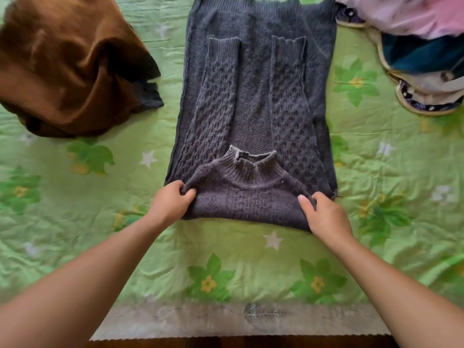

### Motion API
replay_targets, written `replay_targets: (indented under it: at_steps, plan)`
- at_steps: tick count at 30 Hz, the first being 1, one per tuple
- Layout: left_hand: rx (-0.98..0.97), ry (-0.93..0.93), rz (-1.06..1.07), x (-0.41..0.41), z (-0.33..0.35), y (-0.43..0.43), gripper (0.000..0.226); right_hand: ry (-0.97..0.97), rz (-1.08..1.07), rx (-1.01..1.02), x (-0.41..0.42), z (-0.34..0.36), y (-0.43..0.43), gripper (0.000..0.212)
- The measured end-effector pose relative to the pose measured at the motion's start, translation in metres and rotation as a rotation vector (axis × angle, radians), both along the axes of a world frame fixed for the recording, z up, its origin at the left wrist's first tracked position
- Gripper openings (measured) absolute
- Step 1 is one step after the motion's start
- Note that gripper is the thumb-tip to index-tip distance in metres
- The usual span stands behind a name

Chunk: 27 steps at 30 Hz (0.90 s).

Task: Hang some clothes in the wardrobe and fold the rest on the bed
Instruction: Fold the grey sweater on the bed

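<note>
Head view: nearest the camera, the green flowered sheet of the bed (226, 259) lies wrinkled in front of the grey knitted sweater (253, 109), which is spread flat along the middle of the bed. At the sweater's near end the left hand (173, 199) pinches the left shoulder corner and the right hand (324, 214) pinches the right one, fingers curled into the knit. That near part, with the ribbed collar (253, 164), is turned over onto the body of the sweater. Beyond the collar both sleeves (216, 101) lie folded in, straight along the body, cuffs toward the far hem, and the sides look tucked into a narrow strip.

By my reading the sweater is roughly half folded: sleeves and sides are done, the first lengthwise fold is in hand, and the far half remains to be brought over.

To the left of the sweater, further back, a brown garment (67, 71) sits crumpled and unfolded. To the far right of the sweater a heap of mixed clothes (421, 46) waits, pink, teal and patterned, also unsorted. No wardrobe or hanger shows, so the hanging part cannot be judged. Most of the task seems left.
</note>
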<state>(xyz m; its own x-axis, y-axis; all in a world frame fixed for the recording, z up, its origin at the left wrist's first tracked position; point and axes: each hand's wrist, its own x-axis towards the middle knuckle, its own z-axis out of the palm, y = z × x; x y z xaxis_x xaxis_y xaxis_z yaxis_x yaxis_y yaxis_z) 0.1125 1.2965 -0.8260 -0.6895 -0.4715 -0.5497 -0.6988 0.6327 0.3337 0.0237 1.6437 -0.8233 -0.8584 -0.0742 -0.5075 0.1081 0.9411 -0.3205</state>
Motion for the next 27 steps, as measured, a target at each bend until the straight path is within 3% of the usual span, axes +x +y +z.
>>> replay_targets:
  at_steps: [7,9,11,14,15,17,19,27]
  plan:
    - [0.028,-0.113,-0.027,0.04,0.004,0.013,0.033,-0.048,0.098,0.114,0.044,0.011,0.012,0.035]
    - [0.016,-0.086,0.004,0.048,0.006,0.019,0.027,-0.03,0.091,0.13,0.047,0.015,0.01,0.031]
    - [-0.063,0.059,-0.02,0.051,0.011,0.027,0.031,0.146,0.185,0.122,0.046,0.018,0.004,0.03]
    - [-0.291,0.433,-0.499,0.055,0.013,0.045,0.069,0.493,0.504,0.02,0.053,0.019,-0.011,0.056]
    - [-0.314,0.449,-0.705,0.058,0.011,0.049,0.078,0.507,0.638,0.005,0.058,0.018,-0.015,0.067]
    - [-0.329,0.273,-0.961,0.064,0.003,0.049,0.099,0.353,0.873,0.118,0.065,0.01,-0.015,0.098]
    - [-0.343,0.131,-1.004,0.067,-0.008,0.038,0.111,0.213,0.973,0.241,0.062,-0.001,-0.008,0.116]
    - [-0.285,0.128,-1.066,0.062,-0.016,-0.004,0.12,0.092,0.974,0.218,0.031,-0.012,0.014,0.115]
